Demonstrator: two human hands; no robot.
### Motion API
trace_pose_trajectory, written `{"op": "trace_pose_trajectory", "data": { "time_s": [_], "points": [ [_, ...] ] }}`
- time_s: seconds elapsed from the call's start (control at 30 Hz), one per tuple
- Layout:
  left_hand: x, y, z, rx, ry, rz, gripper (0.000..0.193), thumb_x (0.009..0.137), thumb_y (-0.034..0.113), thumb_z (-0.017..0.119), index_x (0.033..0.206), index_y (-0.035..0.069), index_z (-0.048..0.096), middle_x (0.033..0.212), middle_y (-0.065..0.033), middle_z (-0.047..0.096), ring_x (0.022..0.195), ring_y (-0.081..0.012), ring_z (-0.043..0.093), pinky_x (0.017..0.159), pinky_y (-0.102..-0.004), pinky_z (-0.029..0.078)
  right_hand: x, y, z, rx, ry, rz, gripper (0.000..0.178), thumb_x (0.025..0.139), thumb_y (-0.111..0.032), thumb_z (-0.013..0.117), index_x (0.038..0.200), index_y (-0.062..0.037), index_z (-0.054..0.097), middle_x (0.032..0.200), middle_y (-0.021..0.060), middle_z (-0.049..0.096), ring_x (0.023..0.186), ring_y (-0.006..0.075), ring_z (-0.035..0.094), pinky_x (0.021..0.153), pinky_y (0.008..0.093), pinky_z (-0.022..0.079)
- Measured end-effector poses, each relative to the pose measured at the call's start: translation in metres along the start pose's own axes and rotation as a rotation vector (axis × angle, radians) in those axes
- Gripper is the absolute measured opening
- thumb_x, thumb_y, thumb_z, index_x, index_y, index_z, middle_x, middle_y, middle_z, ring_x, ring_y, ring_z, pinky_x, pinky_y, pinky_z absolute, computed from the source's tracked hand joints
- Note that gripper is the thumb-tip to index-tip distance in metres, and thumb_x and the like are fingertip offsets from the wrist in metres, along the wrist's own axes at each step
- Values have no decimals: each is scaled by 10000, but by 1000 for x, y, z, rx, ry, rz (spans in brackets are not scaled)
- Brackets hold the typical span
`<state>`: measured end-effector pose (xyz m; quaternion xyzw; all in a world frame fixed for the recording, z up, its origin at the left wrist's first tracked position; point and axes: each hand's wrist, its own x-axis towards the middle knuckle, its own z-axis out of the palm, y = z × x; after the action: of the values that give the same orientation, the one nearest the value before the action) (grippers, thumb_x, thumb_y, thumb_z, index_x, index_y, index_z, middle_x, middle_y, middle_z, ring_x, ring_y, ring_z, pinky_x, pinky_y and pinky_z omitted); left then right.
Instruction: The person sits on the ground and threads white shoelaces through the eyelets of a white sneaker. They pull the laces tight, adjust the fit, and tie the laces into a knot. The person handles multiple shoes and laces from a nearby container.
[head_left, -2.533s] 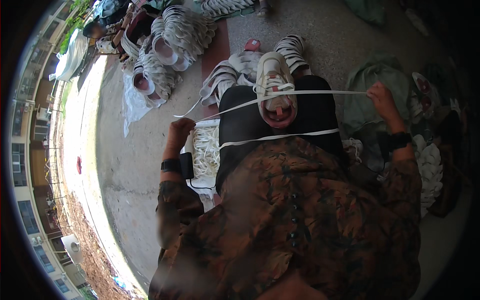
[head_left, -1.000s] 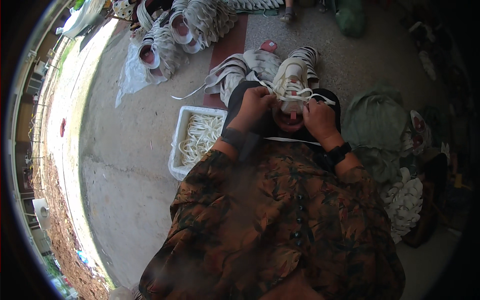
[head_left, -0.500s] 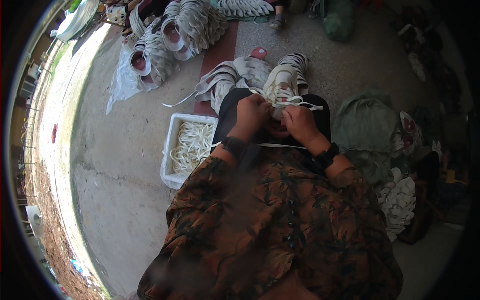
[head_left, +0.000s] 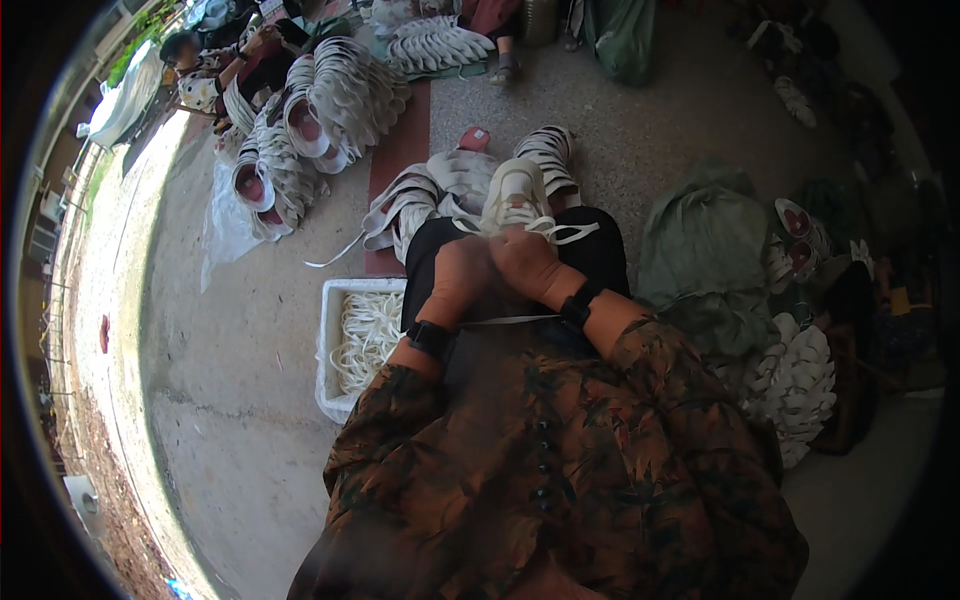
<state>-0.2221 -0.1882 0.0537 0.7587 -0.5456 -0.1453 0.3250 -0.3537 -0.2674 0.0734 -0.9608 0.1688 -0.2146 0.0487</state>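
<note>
A cream-white shoe upper (head_left: pixel 517 190) lies over my knees, toe pointing away. White shoelace (head_left: pixel 578 234) runs through it, with loose ends or loops sticking out on both sides. My left hand (head_left: pixel 463 270) and my right hand (head_left: pixel 526 262) are side by side at the upper's near end, closed around it. The fingertips are curled under and partly hidden, so whether they also pinch the lace does not show. A thin white strand (head_left: pixel 510 320) crosses my lap below the wrists.
Left of my knees stands a white foam box (head_left: pixel 327 340) of laces (head_left: pixel 368 340). Shoe uppers (head_left: pixel 455 180) lie beyond my knees, with bigger stacks (head_left: pixel 350 100) at far left. A green sack (head_left: pixel 700 260) and more white pieces (head_left: pixel 795 390) are on the right. Another person (head_left: pixel 205 80) sits far left.
My hands have come together and moved down onto the upper's near end; before, they were apart, pinching the lace. The whole view has shifted, showing more of the person at far left.
</note>
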Motion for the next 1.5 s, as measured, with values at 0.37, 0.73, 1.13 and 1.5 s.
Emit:
{"op": "trace_pose_trajectory", "data": {
  "time_s": [0.37, 0.73, 1.13, 1.5],
  "points": [
    [-8, 29, 0, -125, 178, 460, 151, 676, 172, 708, 788, 103, 633, 710, -71, 585, 656, -277, 588, 587, -376, 478, -51, 29, -58, 337, -235, 369, 199, 762, -227, 680, 737, -45, 603, 711, 162, 628, 733, 363, 628, 654, 444, 497],
    [14, 64, 25, 350, 20, 480, 102, 670, 217, 634, 755, 164, 649, 747, -13, 600, 751, -217, 623, 624, -345, 509, -50, 36, -15, 230, 51, 410, 148, 818, -152, 546, 742, -30, 583, 655, 208, 596, 657, 396, 608, 596, 488, 474],
    [-19, -5, -68, 0, -472, 374, 162, 778, 175, 643, 794, 17, 680, 658, -82, 613, 621, -164, 599, 608, -324, 478, -40, -7, -24, 155, -137, -156, 106, 740, -124, 613, 804, -41, 598, 785, 163, 572, 617, 347, 596, 579, 447, 486],
    [-21, -26, -60, -454, -243, -48, 205, 784, 182, 668, 816, -21, 668, 708, -80, 648, 668, -120, 592, 646, -280, 472, -51, 26, -67, 765, -135, 294, 193, 716, -10, 665, 859, -62, 547, 827, 33, 540, 735, 195, 552, 717, 288, 450]
  ]
}}
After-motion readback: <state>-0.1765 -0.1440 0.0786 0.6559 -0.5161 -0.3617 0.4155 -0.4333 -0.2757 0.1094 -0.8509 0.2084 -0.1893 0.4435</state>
